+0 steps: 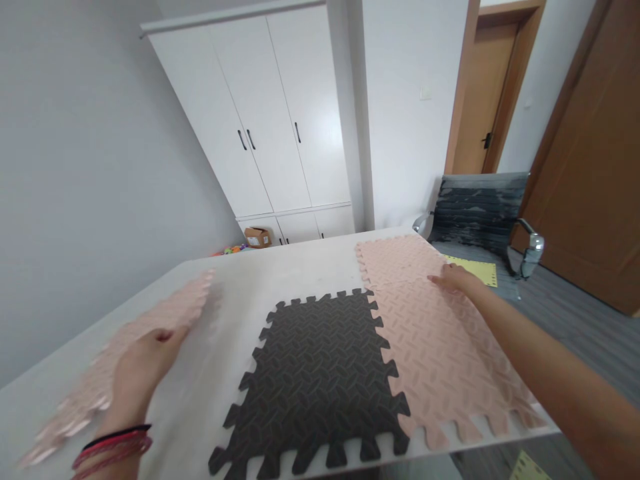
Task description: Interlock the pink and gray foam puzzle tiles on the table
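My left hand (147,363), with dark and red bands at the wrist, grips a pink foam tile (120,347) by its edge, tilted above the left side of the white table. At the right edge of the table my right hand (450,277) pinches the side of the pink tiles where two meet, the far one (400,257) and the near one (445,353). A dark grey foam tile (320,373) with toothed edges lies flat in the middle, its right side against the near pink tile.
The white table (285,270) extends to the back. Beyond its right edge stand a dark chair (475,213) and a yellow sheet (475,270). A cardboard box (257,237) and white cabinets (280,120) are behind. Another yellow piece (527,467) lies low at right.
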### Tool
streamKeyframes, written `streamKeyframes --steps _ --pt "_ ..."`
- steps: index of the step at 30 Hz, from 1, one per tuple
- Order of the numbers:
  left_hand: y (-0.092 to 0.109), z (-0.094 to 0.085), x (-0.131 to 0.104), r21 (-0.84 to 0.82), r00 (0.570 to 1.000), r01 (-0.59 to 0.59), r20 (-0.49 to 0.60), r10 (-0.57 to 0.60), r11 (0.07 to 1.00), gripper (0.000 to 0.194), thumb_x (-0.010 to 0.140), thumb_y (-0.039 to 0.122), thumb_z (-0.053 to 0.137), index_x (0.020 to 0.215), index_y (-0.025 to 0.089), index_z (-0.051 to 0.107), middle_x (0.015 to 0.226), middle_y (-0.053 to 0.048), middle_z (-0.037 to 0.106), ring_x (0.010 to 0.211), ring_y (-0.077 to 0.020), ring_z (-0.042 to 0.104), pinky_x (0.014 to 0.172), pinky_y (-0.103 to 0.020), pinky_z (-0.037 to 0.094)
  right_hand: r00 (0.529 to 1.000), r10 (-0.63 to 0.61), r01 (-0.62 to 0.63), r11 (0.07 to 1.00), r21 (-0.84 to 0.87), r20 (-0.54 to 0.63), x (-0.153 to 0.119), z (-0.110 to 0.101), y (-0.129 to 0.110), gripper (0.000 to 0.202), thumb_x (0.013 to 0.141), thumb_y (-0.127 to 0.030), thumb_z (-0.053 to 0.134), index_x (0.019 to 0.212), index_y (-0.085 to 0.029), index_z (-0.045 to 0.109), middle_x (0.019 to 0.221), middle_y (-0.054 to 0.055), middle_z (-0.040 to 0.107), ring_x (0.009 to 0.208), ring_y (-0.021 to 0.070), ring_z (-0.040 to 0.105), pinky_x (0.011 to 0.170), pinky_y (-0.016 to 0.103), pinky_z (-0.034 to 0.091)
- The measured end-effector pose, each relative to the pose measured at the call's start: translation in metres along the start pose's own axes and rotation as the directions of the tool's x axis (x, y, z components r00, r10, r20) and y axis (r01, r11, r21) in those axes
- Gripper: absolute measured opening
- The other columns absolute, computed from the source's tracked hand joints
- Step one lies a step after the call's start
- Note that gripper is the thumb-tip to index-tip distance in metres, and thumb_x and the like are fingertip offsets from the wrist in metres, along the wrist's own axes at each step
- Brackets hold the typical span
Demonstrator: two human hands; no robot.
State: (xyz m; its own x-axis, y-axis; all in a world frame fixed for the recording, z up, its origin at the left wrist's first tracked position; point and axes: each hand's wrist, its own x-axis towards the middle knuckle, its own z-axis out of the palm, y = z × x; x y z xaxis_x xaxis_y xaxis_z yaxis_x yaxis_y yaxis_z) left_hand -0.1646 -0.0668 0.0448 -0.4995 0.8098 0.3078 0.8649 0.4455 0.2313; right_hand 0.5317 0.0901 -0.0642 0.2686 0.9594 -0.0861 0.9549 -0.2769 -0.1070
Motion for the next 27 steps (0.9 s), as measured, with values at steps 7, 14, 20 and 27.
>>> streamKeyframes --steps 7,14,20,27 --pt "0.094 0.010 0.017 -0.313 0.930 -0.359 -0.042 0.364 0.880 0.029 0.078 0.046 0.045 0.091 0.022 0.053 0.081 0.000 0.061 0.077 -0.0159 0.058 0.071 -0.025 0.044 0.999 -0.023 0.023 1.000 -0.014 0.022 -0.003 -0.004 0.001 0.083 0.081 -0.071 0.044 0.134 -0.008 0.045 0.139 0.023 0.042 0.127 0.0336 0.043 0.100 0.042 0.038" --pt "0.152 0.071 0.020 -0.469 0.695 -0.601 0.093 0.713 0.647 0.015 0.072 0.034 0.047 0.079 0.021 0.053 0.081 0.001 0.061 0.079 -0.0167 0.058 0.073 -0.026 0.046 0.998 -0.058 0.059 0.997 -0.041 0.039 -0.005 -0.009 -0.001 0.082 0.083 -0.069 0.044 0.133 -0.004 0.045 0.138 0.024 0.043 0.126 0.0358 0.043 0.099 0.042 0.039" --pt "0.145 0.093 0.031 -0.411 0.684 -0.633 0.098 0.723 0.656 0.013 0.072 0.034 0.050 0.079 0.023 0.049 0.082 0.002 0.058 0.077 -0.0174 0.055 0.074 -0.028 0.041 0.996 -0.067 0.071 0.995 -0.076 0.052 -0.003 -0.012 -0.003 0.079 0.084 -0.067 0.043 0.131 -0.003 0.048 0.135 0.024 0.046 0.124 0.0350 0.045 0.099 0.041 0.039" --pt "0.114 0.104 0.045 -0.379 0.709 -0.616 0.114 0.696 0.690 0.015 0.073 0.034 0.048 0.084 0.023 0.048 0.090 0.000 0.059 0.084 -0.0197 0.056 0.081 -0.030 0.042 0.995 -0.074 0.081 0.989 -0.126 0.063 -0.002 -0.015 -0.004 0.077 0.084 -0.066 0.043 0.127 -0.003 0.052 0.131 0.024 0.050 0.119 0.0361 0.049 0.098 0.042 0.040"
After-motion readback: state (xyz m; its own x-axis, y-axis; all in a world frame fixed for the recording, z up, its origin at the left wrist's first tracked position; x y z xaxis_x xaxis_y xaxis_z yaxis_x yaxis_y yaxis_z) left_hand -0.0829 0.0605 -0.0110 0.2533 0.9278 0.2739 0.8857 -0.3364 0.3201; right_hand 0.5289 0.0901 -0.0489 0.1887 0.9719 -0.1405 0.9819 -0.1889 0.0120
